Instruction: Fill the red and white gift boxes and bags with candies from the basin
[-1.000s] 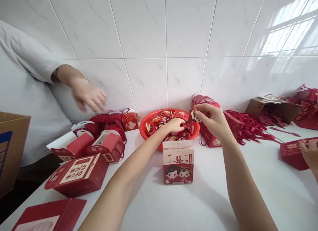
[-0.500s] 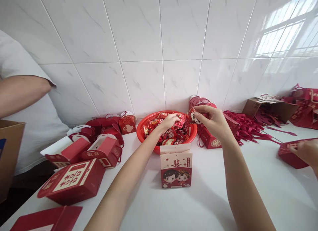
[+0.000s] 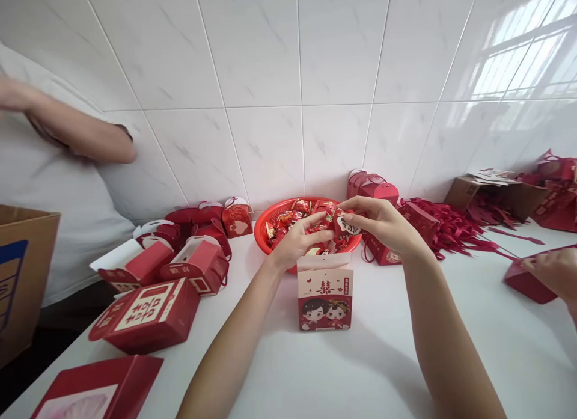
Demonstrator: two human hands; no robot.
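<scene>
My right hand (image 3: 385, 223) is closed on a small red candy packet (image 3: 348, 224) with a pale label and dark characters, above the right side of a red plastic basket (image 3: 265, 217). Over the basket's front, my left hand (image 3: 304, 238) has its thumb and fingers apart, pointing toward the packet; I see nothing clearly gripped in it. Wrapped candies (image 3: 285, 220) fill the basket, partly covered by both hands. In front of the basket stands an upright red and cream gift box (image 3: 325, 302) with two cartoon faces, its cream top flaps raised.
Red gift boxes (image 3: 153, 317) crowd the left of the white table (image 3: 360, 371). More boxes (image 3: 372, 187) stand by the tiled wall, beside dark red ribbons (image 3: 446, 229) and an open carton (image 3: 496, 196). Another person's hand (image 3: 552, 275) touches a red box at right; a person in white (image 3: 72, 184) stands left.
My left hand has drawn back toward me and its fingers have spread. My right hand has moved slightly left and down with the packet. The person at left has raised their forearm.
</scene>
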